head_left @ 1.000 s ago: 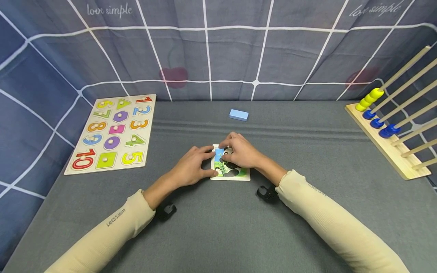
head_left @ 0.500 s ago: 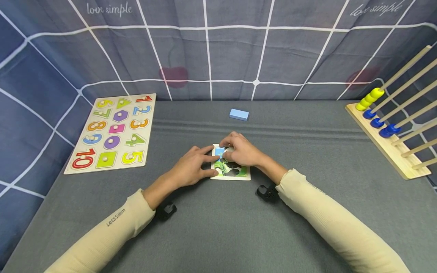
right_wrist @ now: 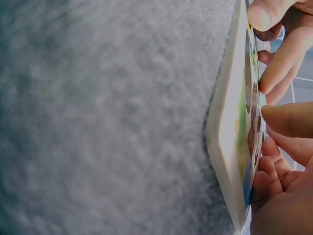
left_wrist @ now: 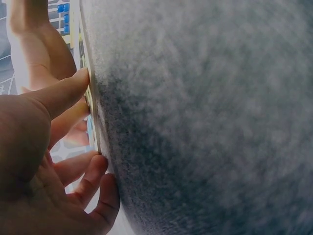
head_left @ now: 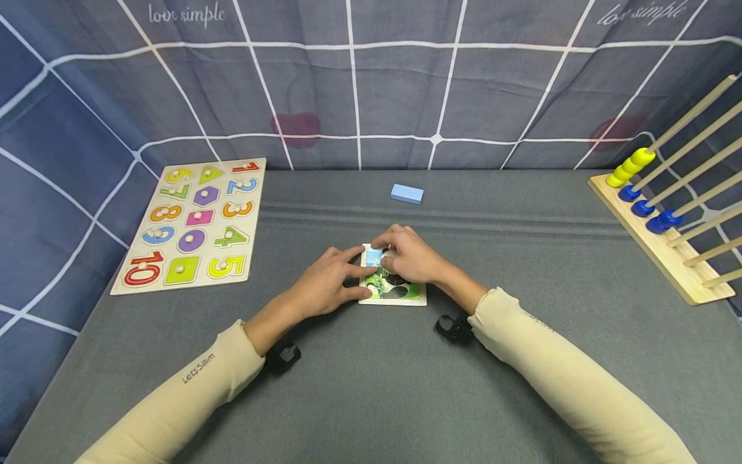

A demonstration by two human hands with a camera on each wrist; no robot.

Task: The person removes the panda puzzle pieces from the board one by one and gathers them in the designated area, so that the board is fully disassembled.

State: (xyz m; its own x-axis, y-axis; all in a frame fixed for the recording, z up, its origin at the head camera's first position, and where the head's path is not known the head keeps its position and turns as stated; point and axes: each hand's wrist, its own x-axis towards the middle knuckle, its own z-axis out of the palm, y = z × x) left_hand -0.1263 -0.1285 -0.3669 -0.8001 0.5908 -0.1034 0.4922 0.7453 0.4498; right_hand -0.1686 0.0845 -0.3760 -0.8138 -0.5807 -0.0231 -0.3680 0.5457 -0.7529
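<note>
A small square panda puzzle (head_left: 414, 294) in a pale wooden frame lies flat on the grey cloth. My left hand (head_left: 326, 281) rests at its left side, thumb near the lower corner and index finger stretched onto the picture. In the left wrist view, other fingers touch the puzzle's edge (left_wrist: 96, 115). From the right, my right hand (head_left: 414, 258) covers the upper right of the picture. Its thumb (right_wrist: 288, 120) presses the surface in the right wrist view, with the other fingers bent by the far edge. Whether a piece lies under that hand is hidden.
A number-and-shape peg board (head_left: 199, 219) lies at the left. Behind the puzzle is a light blue block (head_left: 407, 194). On the right stands a wooden rod rack (head_left: 666, 245) with yellow and blue beads. A grid-patterned curtain (head_left: 400, 90) hangs along the back.
My left index finger has slid from the puzzle's left edge further right onto the picture. My right hand stays almost in place over the upper part.
</note>
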